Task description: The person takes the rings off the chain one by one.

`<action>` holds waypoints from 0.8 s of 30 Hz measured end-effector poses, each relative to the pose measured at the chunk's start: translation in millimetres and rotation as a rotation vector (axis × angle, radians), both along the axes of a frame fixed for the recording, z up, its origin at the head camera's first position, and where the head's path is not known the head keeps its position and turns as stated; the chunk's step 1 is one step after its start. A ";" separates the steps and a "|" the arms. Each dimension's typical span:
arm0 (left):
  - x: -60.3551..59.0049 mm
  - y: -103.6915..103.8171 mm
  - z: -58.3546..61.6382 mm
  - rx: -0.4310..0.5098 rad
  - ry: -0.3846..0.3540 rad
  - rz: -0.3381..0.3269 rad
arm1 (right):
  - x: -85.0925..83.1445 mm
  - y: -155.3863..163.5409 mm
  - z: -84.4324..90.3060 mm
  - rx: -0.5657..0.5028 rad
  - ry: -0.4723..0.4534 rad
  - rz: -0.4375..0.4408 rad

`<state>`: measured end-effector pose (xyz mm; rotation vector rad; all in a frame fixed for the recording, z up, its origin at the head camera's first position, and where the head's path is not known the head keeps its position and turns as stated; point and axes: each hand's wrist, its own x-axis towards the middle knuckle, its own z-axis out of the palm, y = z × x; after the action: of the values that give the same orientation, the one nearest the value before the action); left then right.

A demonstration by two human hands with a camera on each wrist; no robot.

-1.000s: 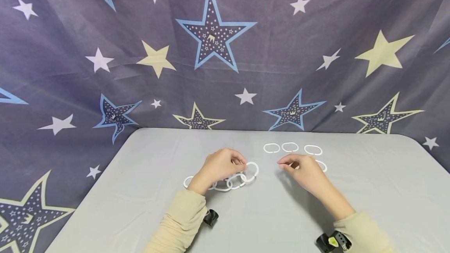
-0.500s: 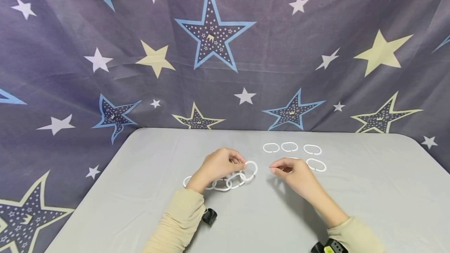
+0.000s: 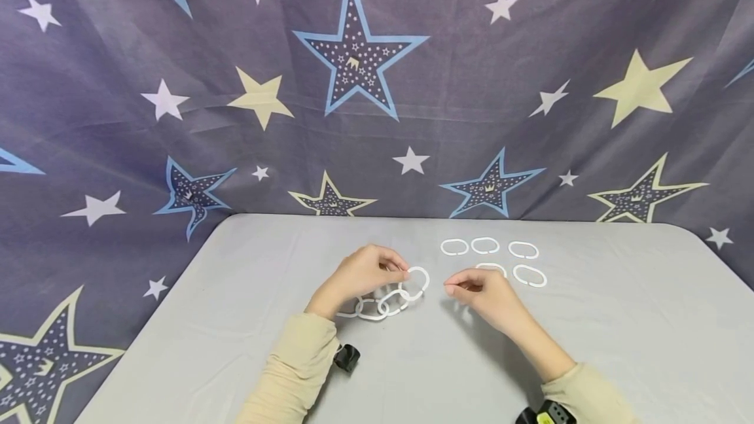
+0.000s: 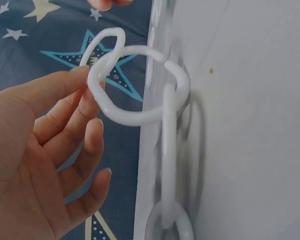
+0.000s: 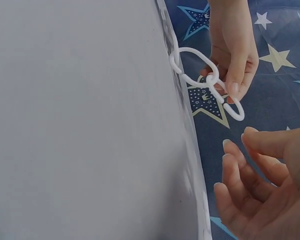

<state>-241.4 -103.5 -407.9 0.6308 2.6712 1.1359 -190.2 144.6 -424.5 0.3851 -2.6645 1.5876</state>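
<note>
In the head view my left hand (image 3: 365, 273) pinches the end link of a chain of white plastic links (image 3: 372, 309). The held link (image 4: 106, 55) stands tilted off the fingertips in the left wrist view, hooked through the one below it. Lower links hang down toward the table, and part of the chain is hidden behind the left hand and wrist. My right hand (image 3: 489, 296) hovers a short way to the right of that end link. Its fingers (image 5: 240, 172) are loosely bent in the right wrist view, with nothing between them and the thumb.
Several loose white oval links lie at the back right of the grey table (image 3: 406, 371), among them a back-row link (image 3: 455, 254) and a front-row link (image 3: 530, 284). One link (image 3: 491, 265) is partly covered by the right hand. A star-patterned cloth (image 3: 365, 142) hangs behind.
My right hand has moved left and slightly toward me, closer to the chain's end link, uncovering loose links behind it. The left hand, still pinching its link, has shifted slightly left and up.
</note>
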 end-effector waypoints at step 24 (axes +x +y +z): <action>-8.7 -14.4 -1.8 0.097 -0.027 -0.089 | 13.5 -36.0 -9.9 -0.092 -0.054 0.089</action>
<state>-250.1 -118.0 -409.6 0.7371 2.5503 1.2460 -176.7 108.6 -434.4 0.4710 -2.6363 1.7626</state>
